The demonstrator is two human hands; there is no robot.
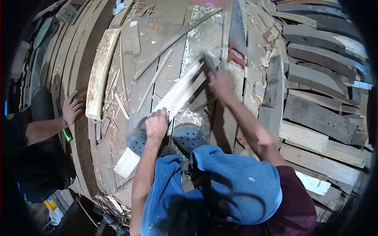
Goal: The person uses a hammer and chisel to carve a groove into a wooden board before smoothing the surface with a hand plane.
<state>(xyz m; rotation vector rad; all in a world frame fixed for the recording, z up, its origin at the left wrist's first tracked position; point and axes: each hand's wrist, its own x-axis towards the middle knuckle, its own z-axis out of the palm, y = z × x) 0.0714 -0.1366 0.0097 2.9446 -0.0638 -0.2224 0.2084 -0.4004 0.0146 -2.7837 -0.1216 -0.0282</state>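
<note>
My left hand (156, 125) is closed on the near part of a pale wooden board (179, 92), which lies slanted across the planks in front of my feet. At the board's far end my right hand (221, 85) is closed around a tool (211, 61) with a dark, blurred head, perhaps a hatchet or hammer; motion smears its outline. The tool's head is beside the board's tip; whether they touch is unclear. A hand saw (237, 39) with a red handle lies just beyond my right hand.
A co-worker's hand (73, 108) rests at the left near a thick pale beam (103, 74). Thin strips (177, 43) and shavings lie on the plank floor (157, 35). Stacked timber (315, 74) lines the right side. My shoes (189, 137) stand close to the board.
</note>
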